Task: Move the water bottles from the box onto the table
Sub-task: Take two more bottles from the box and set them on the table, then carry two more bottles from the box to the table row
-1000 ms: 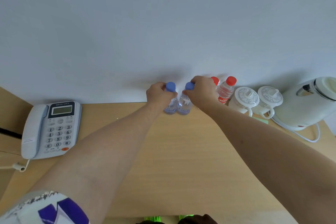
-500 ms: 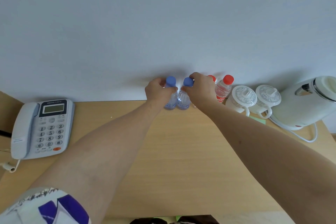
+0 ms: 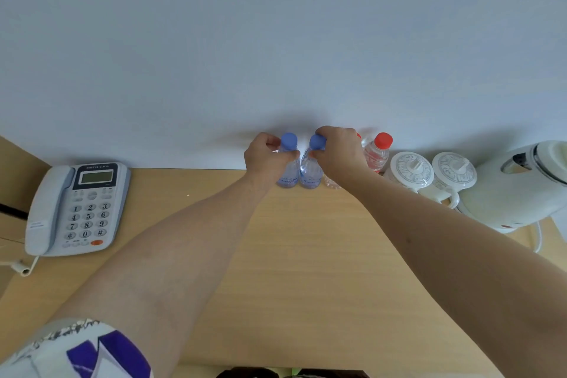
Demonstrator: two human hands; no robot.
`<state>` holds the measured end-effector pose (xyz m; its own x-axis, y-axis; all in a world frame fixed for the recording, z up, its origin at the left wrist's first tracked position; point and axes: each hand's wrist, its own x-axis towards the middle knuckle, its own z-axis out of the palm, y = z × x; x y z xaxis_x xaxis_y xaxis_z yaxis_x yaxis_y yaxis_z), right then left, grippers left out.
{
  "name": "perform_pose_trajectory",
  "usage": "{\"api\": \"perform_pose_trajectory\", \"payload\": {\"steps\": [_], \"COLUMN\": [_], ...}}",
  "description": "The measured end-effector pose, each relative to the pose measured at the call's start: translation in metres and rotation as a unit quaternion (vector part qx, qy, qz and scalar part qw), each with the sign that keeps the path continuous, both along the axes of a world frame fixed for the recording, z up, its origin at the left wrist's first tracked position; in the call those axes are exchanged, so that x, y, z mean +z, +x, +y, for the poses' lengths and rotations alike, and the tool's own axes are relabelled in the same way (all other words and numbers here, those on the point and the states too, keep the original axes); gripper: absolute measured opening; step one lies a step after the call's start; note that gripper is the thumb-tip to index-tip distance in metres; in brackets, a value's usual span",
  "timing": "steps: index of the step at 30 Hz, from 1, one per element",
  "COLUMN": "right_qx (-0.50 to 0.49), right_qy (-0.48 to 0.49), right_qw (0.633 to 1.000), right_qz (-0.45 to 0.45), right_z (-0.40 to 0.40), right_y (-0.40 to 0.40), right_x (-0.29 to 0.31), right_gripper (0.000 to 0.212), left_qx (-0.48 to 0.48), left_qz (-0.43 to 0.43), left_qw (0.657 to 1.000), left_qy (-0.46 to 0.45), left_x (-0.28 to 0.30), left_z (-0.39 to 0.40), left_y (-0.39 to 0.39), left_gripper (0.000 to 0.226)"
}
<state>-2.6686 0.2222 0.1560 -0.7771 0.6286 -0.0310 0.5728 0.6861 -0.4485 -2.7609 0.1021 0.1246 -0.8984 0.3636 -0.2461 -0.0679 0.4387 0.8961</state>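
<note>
**Blue-capped bottles held at the back of the table**

Clear plastic, both holding water: two blue-capped bottles stand upright and touching on the wooden table (image 3: 306,255), by the wall. The left hand (image 3: 267,159) curls round the left bottle (image 3: 289,163); the right hand (image 3: 340,153) curls round the right bottle (image 3: 310,169). Just right stands a red-capped bottle (image 3: 378,153), then two lidded white cups (image 3: 411,169), then a white kettle (image 3: 518,184). A telephone (image 3: 76,205) sits far left.
</note>
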Motion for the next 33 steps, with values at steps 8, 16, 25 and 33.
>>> {"api": "perform_pose_trajectory", "payload": {"steps": [8, 16, 25, 33], "right_qx": [0.005, 0.003, -0.067, -0.189], "right_qy": [-0.005, 0.015, 0.062, 0.071], "right_qw": [1.000, 0.999, 0.996, 0.979], "right_qz": [0.014, 0.028, -0.004, -0.011], "right_z": [0.001, -0.011, -0.049, -0.106], "right_y": [0.002, 0.016, 0.053, 0.151], "right_x": [-0.004, 0.007, 0.048, 0.059], "right_gripper": [0.015, 0.056, 0.070, 0.073], "left_qx": [-0.008, -0.048, -0.199, -0.344], "left_qz": [0.014, 0.052, 0.261, 0.360], "left_qw": [1.000, 0.996, 0.938, 0.850], "left_qy": [-0.008, -0.047, -0.112, -0.175], "left_x": [-0.001, 0.020, 0.081, 0.097], "left_z": [-0.002, -0.021, -0.043, -0.051], "left_y": [0.002, 0.002, 0.009, 0.081], "left_gripper": [0.045, 0.060, 0.063, 0.062]}}
